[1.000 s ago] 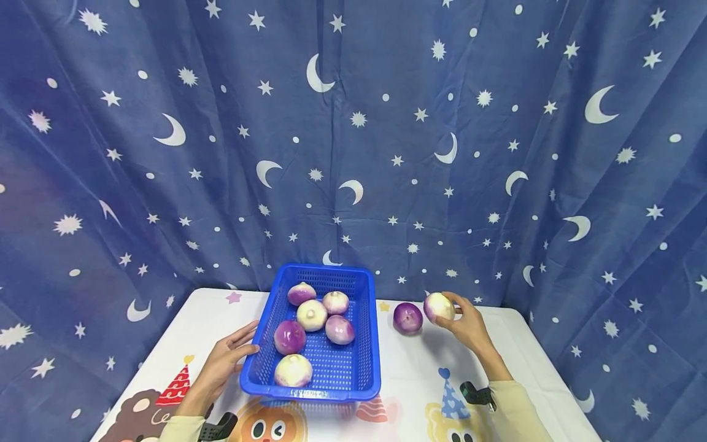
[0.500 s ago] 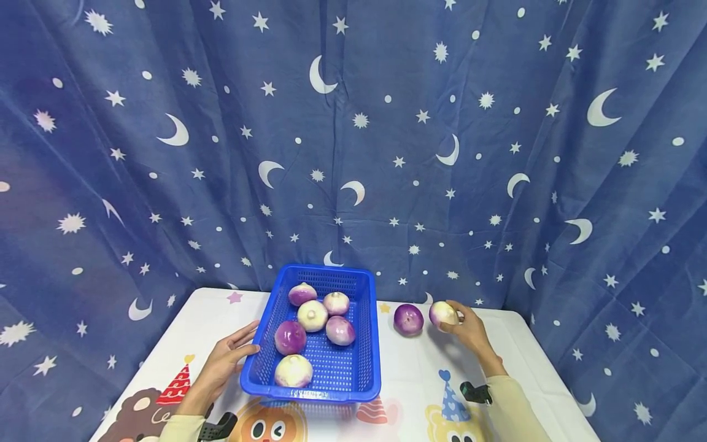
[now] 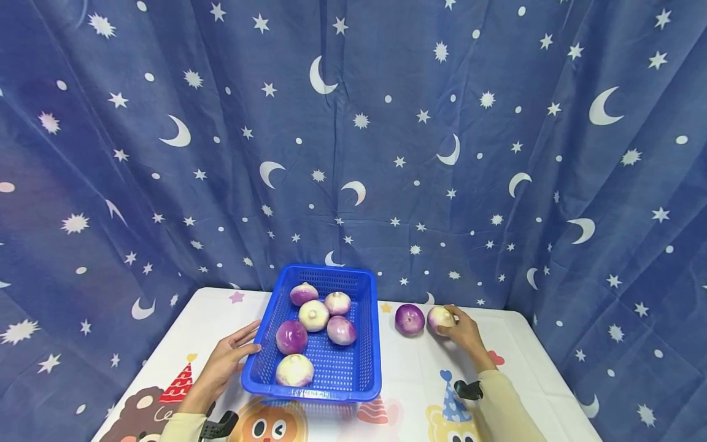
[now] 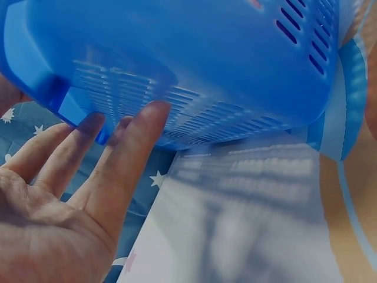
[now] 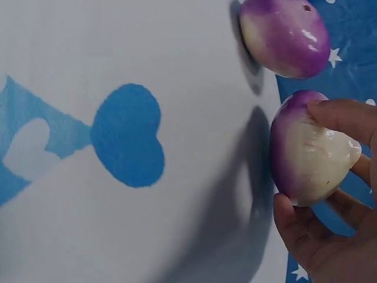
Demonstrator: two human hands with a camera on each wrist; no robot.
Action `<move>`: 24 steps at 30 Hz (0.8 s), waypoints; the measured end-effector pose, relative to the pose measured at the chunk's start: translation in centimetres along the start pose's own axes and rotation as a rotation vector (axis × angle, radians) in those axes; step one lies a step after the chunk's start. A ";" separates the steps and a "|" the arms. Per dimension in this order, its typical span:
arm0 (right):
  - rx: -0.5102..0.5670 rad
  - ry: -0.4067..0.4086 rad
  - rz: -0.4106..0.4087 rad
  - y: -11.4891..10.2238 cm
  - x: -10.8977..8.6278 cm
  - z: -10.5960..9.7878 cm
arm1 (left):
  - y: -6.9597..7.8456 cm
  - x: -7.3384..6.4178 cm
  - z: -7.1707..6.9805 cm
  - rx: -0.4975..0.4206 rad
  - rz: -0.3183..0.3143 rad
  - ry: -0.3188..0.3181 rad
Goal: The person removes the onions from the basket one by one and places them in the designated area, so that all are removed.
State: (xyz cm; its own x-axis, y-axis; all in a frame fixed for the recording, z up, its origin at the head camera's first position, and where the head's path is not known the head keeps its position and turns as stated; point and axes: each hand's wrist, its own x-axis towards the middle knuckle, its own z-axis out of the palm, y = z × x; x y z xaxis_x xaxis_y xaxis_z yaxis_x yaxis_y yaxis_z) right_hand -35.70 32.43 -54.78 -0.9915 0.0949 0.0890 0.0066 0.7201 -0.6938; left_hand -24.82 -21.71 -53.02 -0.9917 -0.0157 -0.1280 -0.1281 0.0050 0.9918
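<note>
My right hand (image 3: 463, 331) holds a purple-and-white onion (image 5: 315, 147) low over the white tablecloth, thumb on one side and fingers curled round the other. Just left of it lies a darker purple onion (image 3: 410, 320). At the left side of a blue plastic basket (image 3: 378, 362) is my left hand (image 3: 223, 362). Its fingers (image 4: 135, 147) are stretched out along the outer wall, with the thumb near the rim in the head view. Inside the basket sit several onions, among them a mostly white one (image 3: 295, 371) near the front and a purple one (image 3: 291, 337).
A white tablecloth (image 3: 397, 374) with cartoon prints covers the table. Its back edge meets a blue curtain (image 3: 353, 153) patterned with moons and stars. Each wrist wears a dark camera band, such as the right band (image 3: 468, 390).
My right hand has lowered the purple-and-white onion toward the cloth beside the dark purple one. The left hand and the basket have stayed in place.
</note>
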 end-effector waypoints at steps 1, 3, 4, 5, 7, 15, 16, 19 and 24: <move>0.002 -0.006 -0.001 0.1 0.1 0.1 | 0.0 0.0 0.0 0.000 0.000 -0.001; -0.005 -0.015 -0.001 0.4 0.3 0.4 | -0.1 0.1 -0.1 0.001 -0.001 -0.003; -0.009 -0.018 0.000 0.5 0.4 0.6 | -0.1 0.1 -0.1 0.003 -0.001 -0.005; -0.011 -0.019 0.001 0.6 0.4 0.7 | -0.1 0.1 -0.1 0.006 -0.001 -0.006; -0.011 -0.017 0.006 0.7 0.6 0.9 | -0.2 0.1 -0.2 0.006 -0.001 -0.008; -0.009 -0.024 0.016 0.7 0.6 0.8 | -0.3 0.1 -0.1 -0.007 -0.006 -0.014; -0.015 -0.026 0.017 0.7 0.5 0.7 | -0.3 0.1 -0.1 -0.006 -0.006 -0.013; -0.021 -0.028 0.029 0.4 0.3 0.2 | -0.3 0.0 -0.1 0.003 -0.001 -0.012; -0.010 -0.025 0.020 -0.3 -0.3 -1.0 | -0.2 0.1 -0.2 0.006 0.007 -0.005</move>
State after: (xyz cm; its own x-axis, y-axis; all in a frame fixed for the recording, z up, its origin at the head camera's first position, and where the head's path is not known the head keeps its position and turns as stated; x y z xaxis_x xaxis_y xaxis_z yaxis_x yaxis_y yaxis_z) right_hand -35.32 32.83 -53.90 -0.9941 0.0924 0.0574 0.0277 0.7252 -0.6880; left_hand -24.87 -21.88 -53.26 -0.9926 -0.0109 -0.1211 -0.1212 0.0110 0.9926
